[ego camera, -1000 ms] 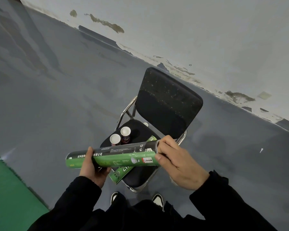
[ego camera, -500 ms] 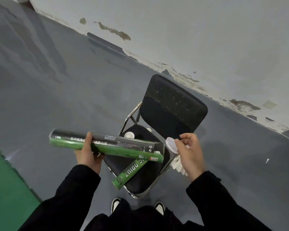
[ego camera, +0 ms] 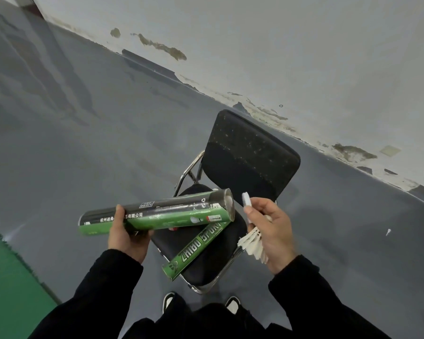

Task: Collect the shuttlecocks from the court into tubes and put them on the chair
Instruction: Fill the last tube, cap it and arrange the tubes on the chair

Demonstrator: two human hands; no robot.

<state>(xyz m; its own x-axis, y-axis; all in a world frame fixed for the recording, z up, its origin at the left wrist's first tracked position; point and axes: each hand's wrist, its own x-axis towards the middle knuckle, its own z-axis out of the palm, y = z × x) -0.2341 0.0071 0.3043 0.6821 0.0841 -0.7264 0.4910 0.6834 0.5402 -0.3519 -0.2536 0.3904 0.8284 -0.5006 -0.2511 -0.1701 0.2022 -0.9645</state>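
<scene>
- Head view: shuttlecock tube (ego camera: 157,215), black and green, gripped round its middle by the left hand (ego camera: 127,234); long axis near level, open mouth toward the right hand (ego camera: 272,228).
- Right hand: fingertips pinch the white cap (ego camera: 246,199) just beside that mouth; feathered shuttlecocks (ego camera: 253,243) tucked in the palm.
- Second tube (ego camera: 197,248): lies on the chair (ego camera: 252,155) seat, printed "ZHIBO SPORT".
- Held tube: Chinese lettering, partly covered.

An uncapped black-green tube (ego camera: 157,215) is held level above the chair (ego camera: 250,162); a second green tube (ego camera: 196,250) lies on its seat; white shuttlecocks (ego camera: 253,244) are at right.
</scene>
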